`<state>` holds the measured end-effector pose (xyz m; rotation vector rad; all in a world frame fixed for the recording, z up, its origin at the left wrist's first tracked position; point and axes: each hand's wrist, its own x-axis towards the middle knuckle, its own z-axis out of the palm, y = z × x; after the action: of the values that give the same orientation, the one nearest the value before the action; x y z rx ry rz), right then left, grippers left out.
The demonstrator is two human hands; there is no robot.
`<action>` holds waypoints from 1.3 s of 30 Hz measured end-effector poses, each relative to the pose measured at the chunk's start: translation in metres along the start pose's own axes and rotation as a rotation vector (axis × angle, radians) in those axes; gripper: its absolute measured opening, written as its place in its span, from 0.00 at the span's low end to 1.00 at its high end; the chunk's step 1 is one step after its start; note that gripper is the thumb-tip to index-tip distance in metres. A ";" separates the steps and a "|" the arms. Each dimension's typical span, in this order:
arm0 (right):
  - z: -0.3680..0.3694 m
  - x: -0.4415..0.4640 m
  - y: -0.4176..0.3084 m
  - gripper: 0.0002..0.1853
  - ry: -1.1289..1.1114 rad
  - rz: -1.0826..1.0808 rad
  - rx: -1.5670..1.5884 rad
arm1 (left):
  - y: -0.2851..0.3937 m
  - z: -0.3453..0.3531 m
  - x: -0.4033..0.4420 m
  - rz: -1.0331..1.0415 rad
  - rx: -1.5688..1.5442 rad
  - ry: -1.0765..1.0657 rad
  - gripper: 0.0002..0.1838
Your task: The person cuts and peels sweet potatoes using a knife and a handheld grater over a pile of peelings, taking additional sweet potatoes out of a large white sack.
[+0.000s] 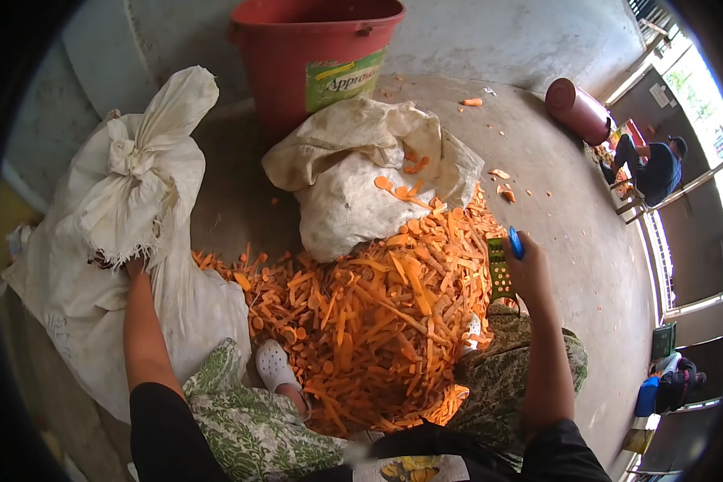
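Note:
On my left stands a tall white woven sack [80, 313], its top tied in a knot. My left hand [136, 263] reaches into a frayed opening in its side, so the fingers are hidden. My right hand [530, 269] is closed around a blue-handled tool [516, 243], whose working end I cannot make out. Just left of that hand is a green perforated plastic piece [500, 269]; whether I hold it too is unclear. A big heap of orange carrot peelings and cut pieces [377, 313] covers the floor between my legs.
Behind the heap slumps an off-white sack [353, 213] with carrot scraps on it. A red bin [321, 52] stands against the wall. Farther right are a tipped-over dark red barrel [574, 108] and a seated person [663, 173]. A white clog [275, 365] borders the heap.

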<state>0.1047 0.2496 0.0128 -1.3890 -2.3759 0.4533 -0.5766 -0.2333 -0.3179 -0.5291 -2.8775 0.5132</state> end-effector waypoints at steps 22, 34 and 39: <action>-0.037 -0.026 -0.007 0.12 0.080 -0.119 0.135 | -0.052 -0.417 -0.214 -0.029 -1.012 0.274 0.16; -0.069 -0.053 -0.012 0.15 0.100 -0.161 0.304 | 0.104 -0.532 -0.318 0.421 -2.800 -0.669 0.21; -0.047 -0.067 -0.024 0.17 -0.102 -0.104 0.437 | 0.218 -0.495 -0.377 -0.237 -2.573 -1.249 0.19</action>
<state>0.1379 0.1838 0.0561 -1.0610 -2.2302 0.9654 -0.0484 -0.0326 0.0223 -0.1263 0.7937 1.8109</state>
